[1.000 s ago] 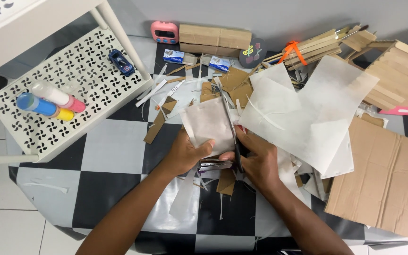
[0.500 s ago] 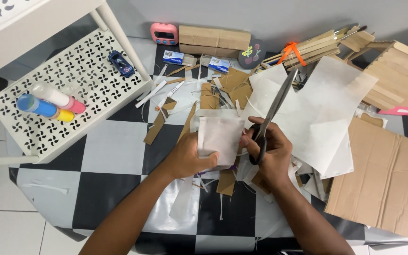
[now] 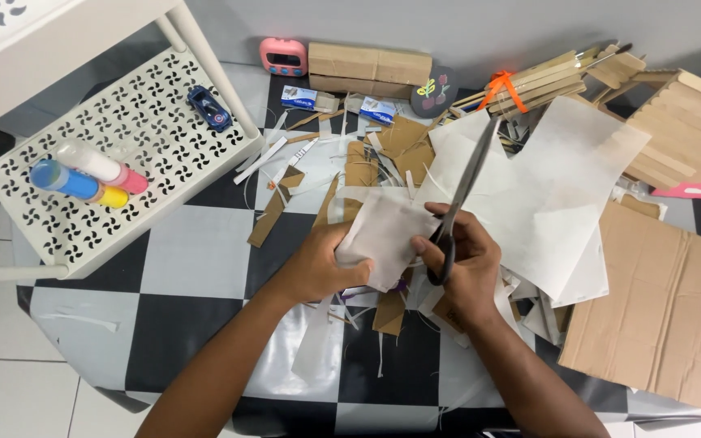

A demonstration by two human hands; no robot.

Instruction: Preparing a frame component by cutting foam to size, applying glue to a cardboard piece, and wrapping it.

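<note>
We see a white perforated shelf point(image 3: 164, 122) holding a blue toy car point(image 3: 208, 108) and glue bottles point(image 3: 91, 174), a pink timer point(image 3: 284, 57) beside a cardboard box point(image 3: 369, 65) at the wall, bundled wood sticks point(image 3: 545, 77), and a big cardboard sheet point(image 3: 667, 316) lying on the checkered floor point(image 3: 196, 316).

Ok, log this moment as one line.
left hand: holds white paper piece | right hand: grips scissors | surface: checkered table
</note>
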